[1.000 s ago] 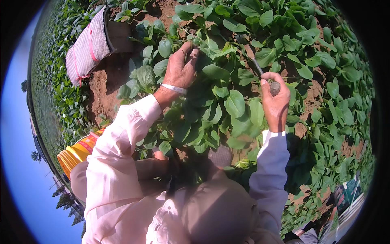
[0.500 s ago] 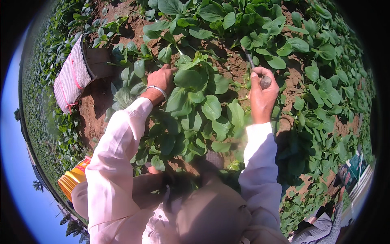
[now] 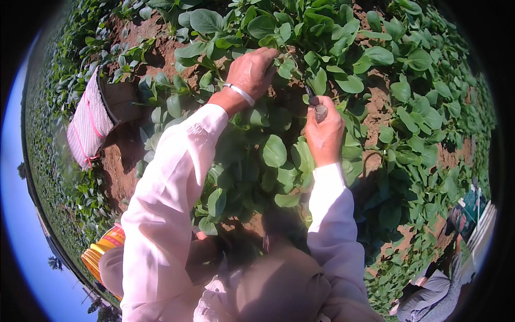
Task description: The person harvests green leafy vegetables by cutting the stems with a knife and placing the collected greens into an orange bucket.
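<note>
My left hand [image 3: 251, 74], with a pale bracelet at the wrist, reaches in among the leafy green plants. Its fingers are curled together at a small leafy green plant [image 3: 286, 65]; the fingertips are partly hidden. Just to the right and a little nearer, my right hand [image 3: 325, 131] is wrapped round a hand tool with a round wooden handle [image 3: 321, 113]. The tool's narrow dark metal part [image 3: 309, 92] points away from me toward the leaves, its tip hidden among them. Broad-leaved greens [image 3: 274, 151] stand between my forearms.
At left, a whitish woven container with pink cord [image 3: 86, 126] sits on the soil. A yellow and orange container [image 3: 102, 249] is beside my leg. Another person [image 3: 429, 295] crouches at lower right, near a green and white object [image 3: 475, 209]. Rows of greens surround me.
My left hand has moved right and farther away, off the nearer plant. My right hand has shifted left with the tool, whose metal part now slants left among the leaves.
</note>
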Motion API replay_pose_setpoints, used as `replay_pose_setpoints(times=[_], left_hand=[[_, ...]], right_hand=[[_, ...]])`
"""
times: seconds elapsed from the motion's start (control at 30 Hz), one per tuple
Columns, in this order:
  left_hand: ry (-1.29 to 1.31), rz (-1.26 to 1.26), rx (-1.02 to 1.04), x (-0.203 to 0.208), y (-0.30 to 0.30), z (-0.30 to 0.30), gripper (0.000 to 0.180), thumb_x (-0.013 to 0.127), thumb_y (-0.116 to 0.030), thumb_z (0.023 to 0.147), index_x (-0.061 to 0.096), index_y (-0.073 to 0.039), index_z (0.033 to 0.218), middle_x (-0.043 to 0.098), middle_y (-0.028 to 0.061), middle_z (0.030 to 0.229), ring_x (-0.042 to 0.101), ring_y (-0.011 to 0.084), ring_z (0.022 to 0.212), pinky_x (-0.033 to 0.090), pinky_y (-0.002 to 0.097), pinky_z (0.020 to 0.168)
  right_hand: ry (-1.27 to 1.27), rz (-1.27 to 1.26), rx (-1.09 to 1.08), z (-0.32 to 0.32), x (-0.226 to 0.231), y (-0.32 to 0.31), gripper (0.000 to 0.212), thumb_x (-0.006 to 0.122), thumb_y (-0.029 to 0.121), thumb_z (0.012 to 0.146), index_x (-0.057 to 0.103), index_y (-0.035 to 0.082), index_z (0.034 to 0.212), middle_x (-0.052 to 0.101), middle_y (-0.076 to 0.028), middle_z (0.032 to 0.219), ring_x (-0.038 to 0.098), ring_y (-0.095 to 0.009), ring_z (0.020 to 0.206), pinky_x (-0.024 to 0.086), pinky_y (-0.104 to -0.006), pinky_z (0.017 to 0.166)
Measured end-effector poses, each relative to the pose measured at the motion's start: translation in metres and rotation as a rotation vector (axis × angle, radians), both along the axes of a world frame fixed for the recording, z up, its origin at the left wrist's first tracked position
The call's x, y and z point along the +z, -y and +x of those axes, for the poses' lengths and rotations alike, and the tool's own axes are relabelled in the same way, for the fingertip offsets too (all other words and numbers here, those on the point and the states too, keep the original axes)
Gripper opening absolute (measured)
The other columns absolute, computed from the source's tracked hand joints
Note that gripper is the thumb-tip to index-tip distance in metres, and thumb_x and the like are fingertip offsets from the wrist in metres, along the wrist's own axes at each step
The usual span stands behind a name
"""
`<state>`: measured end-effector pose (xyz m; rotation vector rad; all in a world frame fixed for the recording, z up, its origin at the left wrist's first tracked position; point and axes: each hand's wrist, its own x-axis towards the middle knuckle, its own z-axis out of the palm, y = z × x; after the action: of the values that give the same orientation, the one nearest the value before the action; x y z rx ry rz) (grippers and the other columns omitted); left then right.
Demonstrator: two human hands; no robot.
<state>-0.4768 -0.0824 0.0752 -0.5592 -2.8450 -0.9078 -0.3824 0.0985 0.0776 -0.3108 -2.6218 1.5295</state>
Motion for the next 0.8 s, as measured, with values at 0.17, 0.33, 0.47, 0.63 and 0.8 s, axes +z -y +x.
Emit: replay_pose_setpoints(times=[0.17, 0.33, 0.47, 0.63, 0.8], left_hand=[[0.246, -0.48, 0.058, -0.024, -0.045, -0.051, 0.019, 0.057, -0.011, 0.076, 0.066, -0.005, 0.091, 0.066, 0.0211, 0.084, 0.064, 0.0393, 0.079, 0.053, 0.0449, 0.069], [0.147, -0.511, 0.054, -0.049, -0.06, -0.066, 0.018, 0.056, -0.013, 0.079, 0.067, -0.004, 0.09, 0.066, 0.0209, 0.085, 0.065, 0.0383, 0.079, 0.054, 0.0448, 0.069], [0.182, -0.297, 0.14, -0.05, -0.057, -0.067, 0.019, 0.058, -0.014, 0.076, 0.065, -0.002, 0.089, 0.065, 0.0224, 0.086, 0.064, 0.0403, 0.082, 0.053, 0.0445, 0.07], [0.319, 0.248, 0.292, -0.038, -0.018, -0.052, 0.029, 0.064, -0.02, 0.08, 0.061, 0.003, 0.097, 0.066, 0.0214, 0.087, 0.065, 0.0347, 0.079, 0.05, 0.038, 0.071], [0.058, 0.878, 0.47, -0.021, -0.002, -0.027, 0.021, 0.057, -0.024, 0.093, 0.056, -0.003, 0.094, 0.053, -0.0012, 0.069, 0.043, 0.0071, 0.058, 0.037, 0.023, 0.053]], right_hand=[[0.077, -0.048, 0.002, 0.008, 0.007, -0.005, 0.012, 0.06, -0.001, 0.079, 0.058, 0.005, 0.089, 0.055, -0.012, 0.06, 0.056, -0.021, 0.052, 0.043, -0.0326, 0.053], [0.153, -0.272, -0.09, 0.019, 0.015, -0.015, 0.006, 0.059, 0.001, 0.085, 0.059, 0.002, 0.091, 0.045, 0.004, 0.06, 0.038, -0.004, 0.054, 0.033, -0.0224, 0.049], [0.164, -0.314, -0.135, 0.029, 0.027, -0.023, 0.006, 0.057, 0.001, 0.088, 0.058, 0.003, 0.094, 0.045, 0.005, 0.061, 0.038, -0.003, 0.054, 0.031, -0.0212, 0.049], [0.114, -0.276, -0.066, 0.021, 0.032, -0.018, 0.006, 0.058, 0.002, 0.087, 0.058, 0.003, 0.093, 0.045, 0.005, 0.061, 0.037, -0.003, 0.054, 0.031, -0.0205, 0.049], [-0.008, -0.3, 0.002, -0.035, 0.013, 0.004, 0.007, 0.06, 0.002, 0.085, 0.058, 0.002, 0.092, 0.054, 0.0, 0.066, 0.048, -0.004, 0.058, 0.04, -0.0213, 0.054]])
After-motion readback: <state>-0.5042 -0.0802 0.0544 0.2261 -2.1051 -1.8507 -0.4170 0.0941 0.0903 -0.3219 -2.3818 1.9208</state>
